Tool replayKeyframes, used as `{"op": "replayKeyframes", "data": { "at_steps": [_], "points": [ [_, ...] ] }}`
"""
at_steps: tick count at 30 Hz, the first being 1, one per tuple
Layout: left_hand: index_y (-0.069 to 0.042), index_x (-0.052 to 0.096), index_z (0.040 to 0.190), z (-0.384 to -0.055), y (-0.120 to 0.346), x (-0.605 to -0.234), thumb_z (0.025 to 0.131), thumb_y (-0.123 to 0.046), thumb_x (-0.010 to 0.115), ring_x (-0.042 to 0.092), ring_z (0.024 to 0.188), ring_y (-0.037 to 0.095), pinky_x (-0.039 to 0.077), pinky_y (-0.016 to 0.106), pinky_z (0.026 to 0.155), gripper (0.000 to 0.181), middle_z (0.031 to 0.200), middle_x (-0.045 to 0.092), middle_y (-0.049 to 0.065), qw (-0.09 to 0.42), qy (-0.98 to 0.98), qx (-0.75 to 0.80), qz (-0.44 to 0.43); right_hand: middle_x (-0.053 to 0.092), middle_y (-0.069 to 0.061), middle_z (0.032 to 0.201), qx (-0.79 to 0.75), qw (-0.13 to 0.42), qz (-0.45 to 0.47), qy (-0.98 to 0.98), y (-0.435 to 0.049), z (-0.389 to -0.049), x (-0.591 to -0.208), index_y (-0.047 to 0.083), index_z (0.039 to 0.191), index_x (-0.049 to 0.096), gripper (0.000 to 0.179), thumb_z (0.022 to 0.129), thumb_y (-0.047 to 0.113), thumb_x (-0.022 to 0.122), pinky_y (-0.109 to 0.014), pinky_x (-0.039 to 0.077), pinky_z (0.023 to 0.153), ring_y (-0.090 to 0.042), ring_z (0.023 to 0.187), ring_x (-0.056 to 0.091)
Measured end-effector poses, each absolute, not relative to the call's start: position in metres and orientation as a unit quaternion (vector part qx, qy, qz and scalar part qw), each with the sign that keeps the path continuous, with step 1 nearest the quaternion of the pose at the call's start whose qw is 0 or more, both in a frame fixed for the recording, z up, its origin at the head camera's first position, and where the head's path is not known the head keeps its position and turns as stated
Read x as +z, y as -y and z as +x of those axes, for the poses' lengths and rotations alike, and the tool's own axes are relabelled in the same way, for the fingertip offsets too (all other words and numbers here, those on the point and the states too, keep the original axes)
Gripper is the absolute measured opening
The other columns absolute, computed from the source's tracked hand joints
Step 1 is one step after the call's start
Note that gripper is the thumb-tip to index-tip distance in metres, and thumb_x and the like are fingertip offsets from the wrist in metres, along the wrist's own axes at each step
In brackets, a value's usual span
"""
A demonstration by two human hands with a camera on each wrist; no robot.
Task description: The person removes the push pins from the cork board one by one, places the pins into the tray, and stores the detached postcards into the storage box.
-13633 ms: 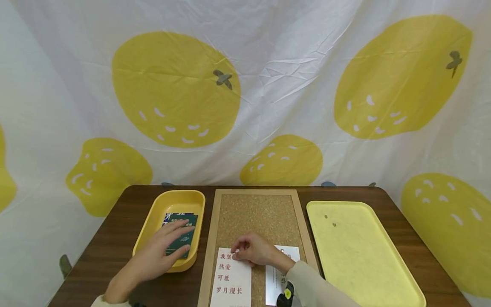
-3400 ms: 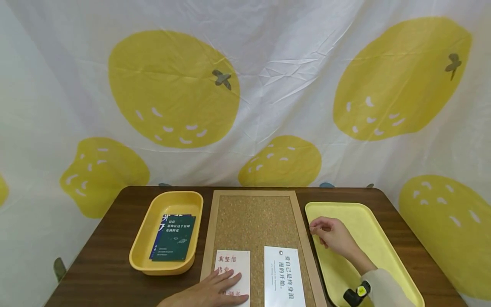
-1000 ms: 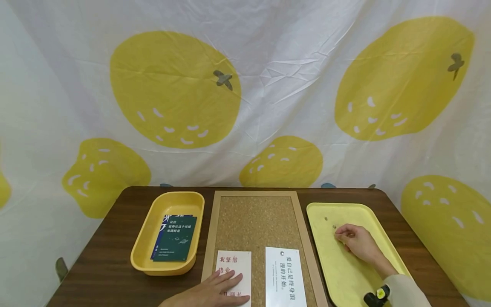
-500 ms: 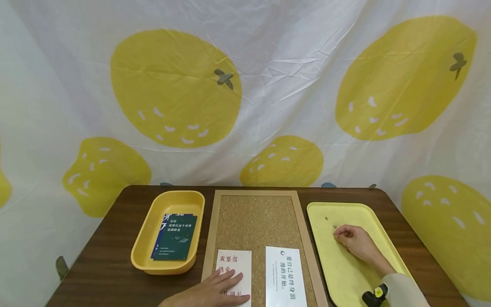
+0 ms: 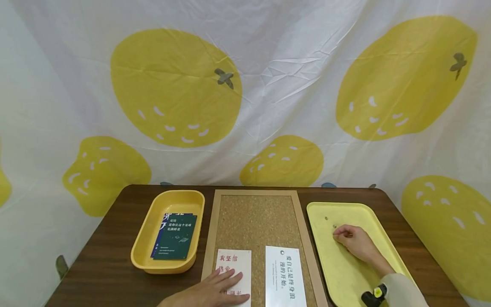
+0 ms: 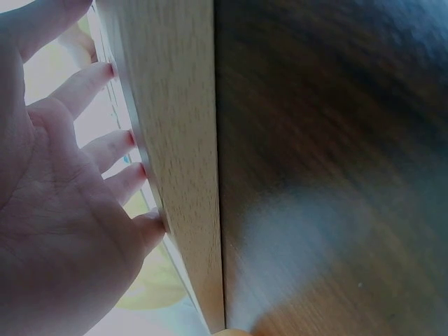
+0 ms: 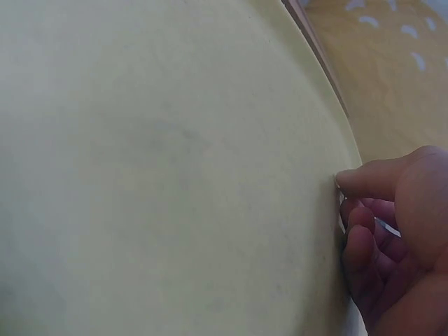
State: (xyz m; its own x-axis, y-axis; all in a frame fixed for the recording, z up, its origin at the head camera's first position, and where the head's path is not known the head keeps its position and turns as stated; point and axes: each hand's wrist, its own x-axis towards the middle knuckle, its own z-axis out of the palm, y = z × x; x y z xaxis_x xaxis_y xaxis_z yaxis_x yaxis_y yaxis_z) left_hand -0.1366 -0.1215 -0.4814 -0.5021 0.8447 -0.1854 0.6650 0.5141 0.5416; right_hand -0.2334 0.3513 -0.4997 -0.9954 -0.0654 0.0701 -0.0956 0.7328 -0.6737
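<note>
My left hand (image 5: 209, 292) lies with spread, fairly straight fingers on a white card with red characters (image 5: 245, 262), on the lower left of the framed corkboard (image 5: 257, 217). In the left wrist view, its fingertips (image 6: 126, 140) come down just inside the wooden frame (image 6: 175, 140). A second white card with grey characters (image 5: 285, 277) lies to the right. Over the yellow tray (image 5: 356, 213), my right hand (image 5: 358, 243) has curled fingers, tips low at the surface beside two tiny metallic pins (image 5: 326, 218). Whether its fingertips pinch something small, I cannot tell.
Left of the board stands a deep yellow bin (image 5: 142, 251) holding a dark green card (image 5: 178, 236) over a blue one. The dark wooden table (image 5: 103, 256) ends at a curtain printed with lemons (image 5: 176, 89).
Earlier my left hand was over the bin and my right hand on the red-lettered card; the left now rests on that card, the right is at the tray. Little moved in the last second.
</note>
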Motion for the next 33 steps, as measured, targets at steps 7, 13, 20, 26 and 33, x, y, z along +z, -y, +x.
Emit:
{"op": "replayKeyframes", "data": {
  "at_steps": [7,13,20,26,33],
  "points": [
    [-0.045,0.032,0.152,-0.138,0.123,-0.482,0.089,-0.069,0.050,0.015,0.153,0.026,0.018,0.055,0.120,0.070,0.165,0.016,-0.006,0.218,-0.841,0.203,0.452,0.065,-0.001,0.081,0.362,0.020,0.040,0.931,-0.351,-0.233,-0.498,0.004,0.096,0.070,0.008,0.093,0.011,0.068,-0.023,0.044,0.057,-0.005,0.064,0.050],
    [-0.046,0.032,0.151,-0.138,0.123,-0.482,0.089,-0.069,0.050,0.015,0.153,0.025,0.018,0.055,0.121,0.069,0.166,0.016,-0.006,0.220,-0.840,0.201,0.454,0.065,-0.003,0.081,0.382,0.000,0.036,0.924,-0.350,-0.232,-0.496,0.002,0.099,0.070,0.010,0.095,0.010,0.065,-0.024,0.046,0.053,-0.007,0.061,0.051],
    [-0.045,0.033,0.151,-0.138,0.123,-0.482,0.089,-0.069,0.050,0.015,0.153,0.025,0.017,0.055,0.121,0.069,0.165,0.017,-0.005,0.218,-0.840,0.202,0.453,0.066,-0.004,0.082,0.393,-0.003,0.035,0.919,-0.351,-0.233,-0.494,0.002,0.101,0.069,0.011,0.095,0.009,0.064,-0.025,0.048,0.050,-0.008,0.057,0.052],
    [-0.046,0.032,0.151,-0.138,0.123,-0.482,0.089,-0.070,0.050,0.015,0.153,0.025,0.018,0.055,0.121,0.069,0.165,0.016,-0.006,0.219,-0.841,0.199,0.452,0.065,-0.007,0.084,0.394,0.005,0.036,0.918,-0.352,-0.234,-0.493,0.001,0.101,0.068,0.010,0.095,0.007,0.064,-0.026,0.049,0.048,-0.010,0.055,0.053],
    [-0.047,0.032,0.151,-0.138,0.122,-0.482,0.088,-0.070,0.051,0.016,0.153,0.025,0.018,0.055,0.120,0.070,0.165,0.016,-0.007,0.228,-0.841,0.198,0.448,0.068,-0.010,0.083,0.398,0.031,0.045,0.916,-0.353,-0.232,-0.485,-0.001,0.101,0.068,0.010,0.095,0.002,0.060,-0.026,0.047,0.046,-0.012,0.054,0.054]
  ]
}}
